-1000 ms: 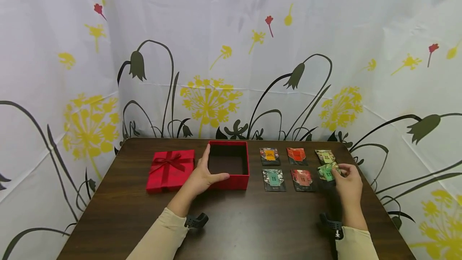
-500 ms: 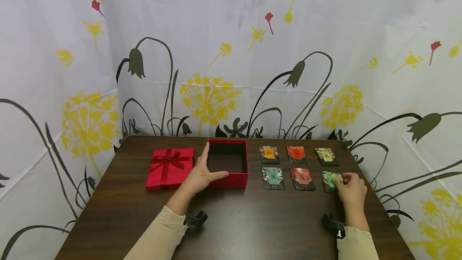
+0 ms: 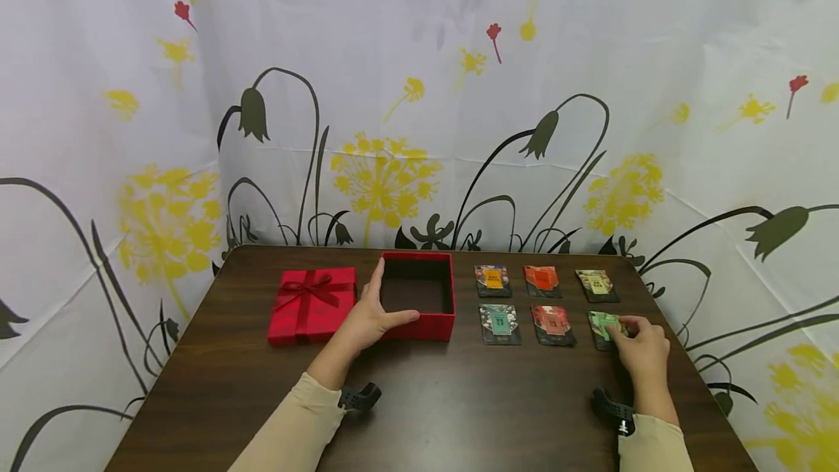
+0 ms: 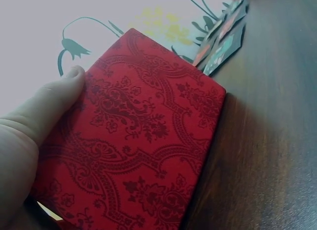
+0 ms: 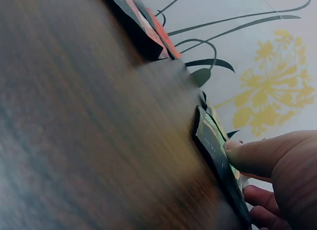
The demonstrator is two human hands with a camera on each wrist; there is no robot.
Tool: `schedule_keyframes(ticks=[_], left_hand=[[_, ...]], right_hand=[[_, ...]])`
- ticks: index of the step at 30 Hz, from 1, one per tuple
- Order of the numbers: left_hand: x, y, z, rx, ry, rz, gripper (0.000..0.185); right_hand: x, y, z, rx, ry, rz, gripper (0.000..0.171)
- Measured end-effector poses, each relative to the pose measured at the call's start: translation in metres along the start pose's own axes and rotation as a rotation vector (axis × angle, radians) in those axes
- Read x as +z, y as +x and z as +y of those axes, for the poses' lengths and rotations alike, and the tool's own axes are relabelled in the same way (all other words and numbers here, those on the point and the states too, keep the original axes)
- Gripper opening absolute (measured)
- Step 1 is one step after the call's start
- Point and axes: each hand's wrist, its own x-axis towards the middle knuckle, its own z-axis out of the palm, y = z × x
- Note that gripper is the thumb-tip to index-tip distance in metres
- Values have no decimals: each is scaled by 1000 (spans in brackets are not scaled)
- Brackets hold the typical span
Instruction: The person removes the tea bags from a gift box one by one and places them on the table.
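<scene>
My left hand [image 3: 364, 320] rests against the open red gift box [image 3: 452, 326], fingers along its left side and thumb across the front rim. In the left wrist view the thumb touches the edge of the patterned red wall. On the right, my right hand [image 3: 644, 349] pinches the right edge of a green-and-black sachet [image 3: 598, 328] lying on the table. The right wrist view shows the thumb on top of this sachet [image 5: 218, 153]; the other fingers are partly hidden. Several more sachets lie in two rows, among them a red one [image 3: 553, 325] and a pale green one [image 3: 500, 324].
A red lid [image 3: 280, 323] with a ribbon bow lies left of the box on the dark wooden table [image 3: 459, 414]. An orange sachet [image 3: 542, 281] and a yellow-labelled sachet [image 3: 493, 280] are in the back row. Behind the table hangs a flower-printed white curtain [image 3: 419, 57].
My right hand has lowered the green sachet from overlapping the back one to the front row, flat on the table. The left hand has stayed at the box.
</scene>
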Motion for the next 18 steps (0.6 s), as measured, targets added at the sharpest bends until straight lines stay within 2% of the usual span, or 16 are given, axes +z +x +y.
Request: schedule_keyframes(ticks=[5, 8, 11, 14, 16, 18], left_hand=[[7, 1, -2, 8, -17, 8, 133], [9, 0, -2, 10, -13, 9, 134], [7, -3, -2, 29, 35, -1, 135], [-1, -9, 2, 69, 110, 36, 131], [-10, -14, 10, 95, 173, 88, 122], [-24, -20, 23, 132, 252, 147, 110]], right_hand=[[-6, 0, 3, 12, 1, 25, 39], [-9, 0, -1, 8, -3, 118, 33], [-11, -3, -19, -32, 5, 239, 27], [-14, -8, -54, -149, 35, 303, 25], [-18, -11, -85, -254, 64, 286, 28], [-23, -12, -117, -382, 63, 230, 40]])
